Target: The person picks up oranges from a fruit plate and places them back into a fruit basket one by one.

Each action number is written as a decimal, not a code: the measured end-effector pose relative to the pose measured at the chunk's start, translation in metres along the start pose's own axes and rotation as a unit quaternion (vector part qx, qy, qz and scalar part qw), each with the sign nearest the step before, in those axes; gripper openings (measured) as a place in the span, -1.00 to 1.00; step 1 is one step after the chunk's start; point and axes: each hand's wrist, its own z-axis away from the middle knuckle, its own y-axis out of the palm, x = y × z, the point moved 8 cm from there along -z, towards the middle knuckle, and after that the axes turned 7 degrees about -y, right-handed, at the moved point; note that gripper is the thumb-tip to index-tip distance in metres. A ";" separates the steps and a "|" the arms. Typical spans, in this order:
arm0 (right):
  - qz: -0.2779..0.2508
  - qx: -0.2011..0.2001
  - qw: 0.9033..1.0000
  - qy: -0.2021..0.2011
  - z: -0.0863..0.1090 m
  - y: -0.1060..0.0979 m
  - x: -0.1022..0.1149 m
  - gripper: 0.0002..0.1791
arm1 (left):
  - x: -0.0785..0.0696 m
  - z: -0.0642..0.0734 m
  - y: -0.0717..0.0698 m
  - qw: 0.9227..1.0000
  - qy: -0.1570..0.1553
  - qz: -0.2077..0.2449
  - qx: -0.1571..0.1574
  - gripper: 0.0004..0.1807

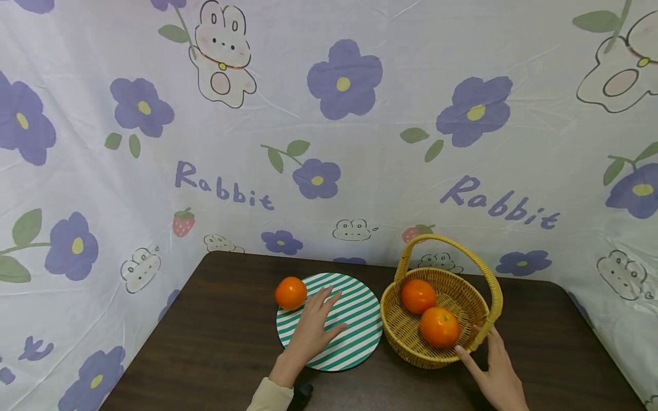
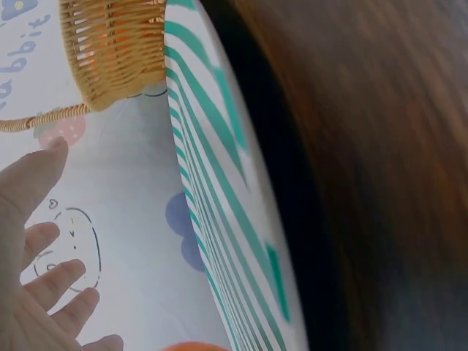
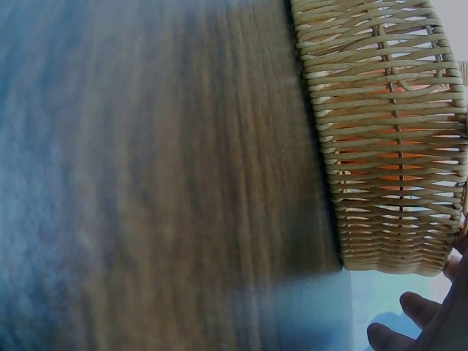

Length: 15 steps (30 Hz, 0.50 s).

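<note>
My left hand [image 1: 313, 331] is over the round green-and-white striped board [image 1: 354, 337], fingers spread and nothing held. Just left of its fingertips an orange [image 1: 291, 293] sits at the board's upper left edge. In the left wrist view the spread fingers [image 2: 55, 285] show beside the board's striped face. My right hand [image 1: 496, 371] holds the yellow wicker basket [image 1: 411, 357] at its near right rim, thumb and a fingertip either side of the handle's foot. Two oranges [image 1: 440, 327] lie inside the basket. In the right wrist view the woven wall [image 3: 387, 146] partly hides them.
The basket's arched handle [image 1: 462, 251] stands up over its right side. A dark wood table [image 1: 205, 342] carries everything. Behind it hangs a white cloth [image 1: 390, 171] printed with rabbits and purple flowers. A small black object [image 1: 302, 395] shows beside the left sleeve.
</note>
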 end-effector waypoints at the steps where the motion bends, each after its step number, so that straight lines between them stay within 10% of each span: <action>1: 0.000 0.001 1.000 0.001 0.000 0.000 0.000 -0.10 | 0.002 0.001 -0.001 1.000 -0.003 0.000 0.001 -0.23; 15: 0.002 -0.002 1.000 0.001 0.000 0.002 -0.003 -0.12 | 0.025 0.004 -0.012 0.999 -0.023 0.002 -0.034 -0.21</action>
